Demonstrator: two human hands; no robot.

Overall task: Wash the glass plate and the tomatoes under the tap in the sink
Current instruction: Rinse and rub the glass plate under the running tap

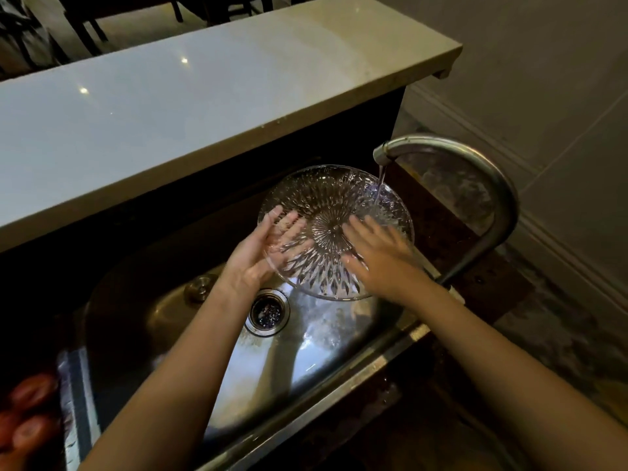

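Note:
A cut-glass plate (pixel 326 212) is held tilted over the steel sink (pixel 316 355). A thin stream from the tap (pixel 441 147) strikes its far right rim. My left hand (pixel 253 263) holds the plate at its left edge, with the fingers showing through the glass from beneath. My right hand (pixel 380 253) lies flat on the plate's upper face with straight fingers, and it is blurred by motion. Red tomatoes (pixel 32 413) lie at the lower left, beside the sink, partly cut off by the frame.
The drain (pixel 266 311) and a round stopper (pixel 200 287) sit in the wet basin below the plate. A pale raised counter (pixel 170 107) runs behind the sink. The tap's curved neck arches over on the right, with tiled floor (pixel 560 130) beyond.

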